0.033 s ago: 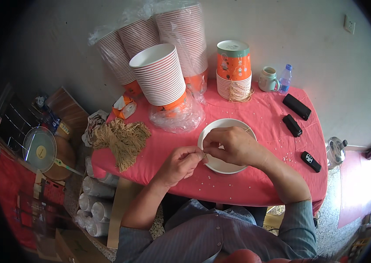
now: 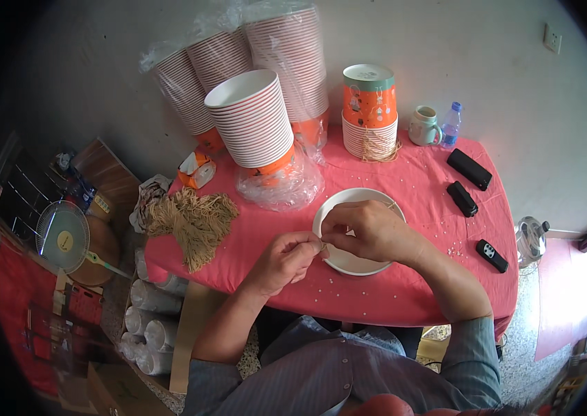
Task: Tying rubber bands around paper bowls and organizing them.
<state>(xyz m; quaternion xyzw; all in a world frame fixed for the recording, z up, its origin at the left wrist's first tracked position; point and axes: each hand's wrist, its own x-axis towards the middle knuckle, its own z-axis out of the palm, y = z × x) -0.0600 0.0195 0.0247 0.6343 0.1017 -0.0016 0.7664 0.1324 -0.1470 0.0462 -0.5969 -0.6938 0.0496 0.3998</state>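
Over the near left rim of a round white tub (image 2: 354,265), my two hands meet fingertip to fingertip. My left hand (image 2: 286,260) is closed in a pinch just outside the rim. Bent over the tub's opening, my right hand (image 2: 371,227) also pinches with thumb and fingers. Whatever lies between the fingertips is too small and hidden to name. A thin tan strand shows at the tub's right inner edge, beside my right hand. To the left of my hands a bundle of tan strings (image 2: 200,222) spreads over the table.
On the red tablecloth (image 2: 404,298) lie scattered small white bits. Behind stand stacked paper tubs (image 2: 252,121), some in plastic, and an orange tub stack (image 2: 369,104). A mug (image 2: 424,126), a bottle (image 2: 451,125) and several black objects (image 2: 469,170) sit right.
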